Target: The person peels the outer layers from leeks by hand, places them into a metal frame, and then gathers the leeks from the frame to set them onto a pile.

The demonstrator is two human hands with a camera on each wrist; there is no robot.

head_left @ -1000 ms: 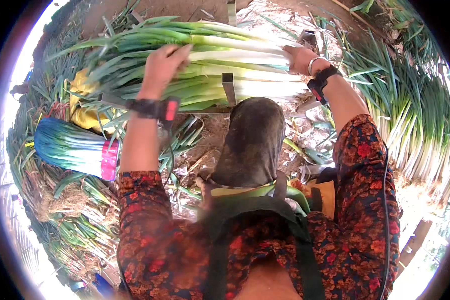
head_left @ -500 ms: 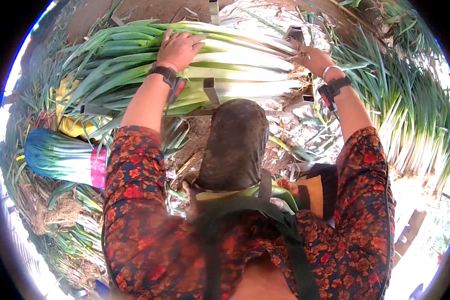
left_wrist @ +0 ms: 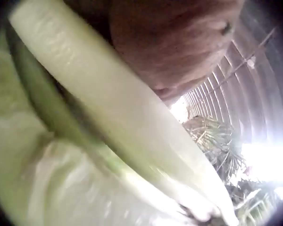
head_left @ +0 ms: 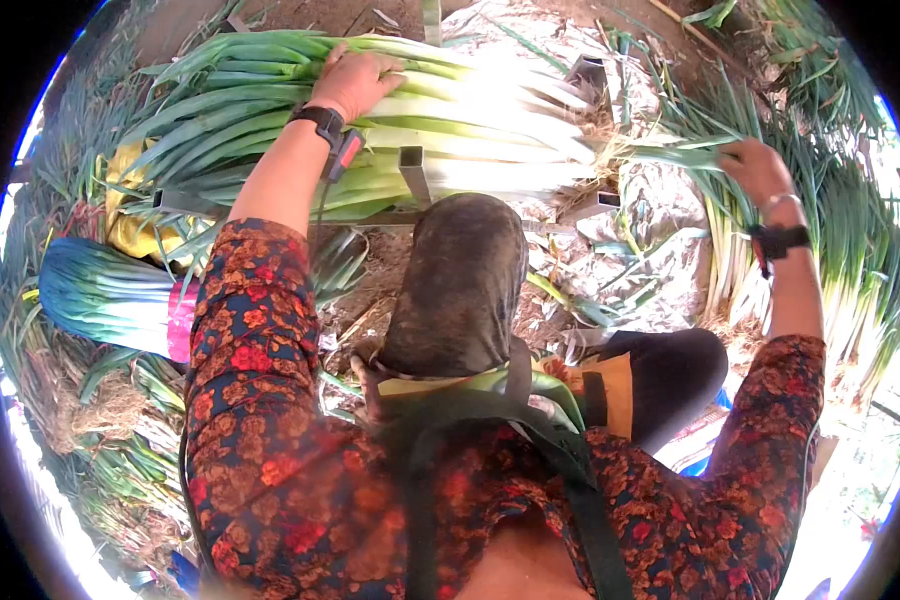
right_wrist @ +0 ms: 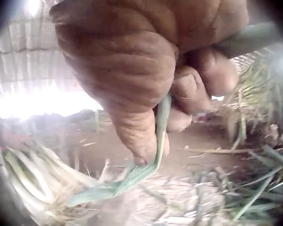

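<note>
Long green onions lie side by side across a metal frame, green leaves to the left and white root ends to the right. My left hand rests on top of the far stalks, fingers fairly straight; the left wrist view shows its palm side close against a pale stalk. Out to the right, my right hand pinches a green leaf that stretches toward the root ends. In the right wrist view, thumb and curled fingers grip that leaf, which is bent below them.
A big pile of onions lies at the right. Left of me are a wrapped bundle with a pink band, a yellow cloth and more onions. My covered knee is just below the frame.
My right hand has moved from the root ends out to the right and now holds a leaf. My left hand came down onto the stalks and has stayed there since.
</note>
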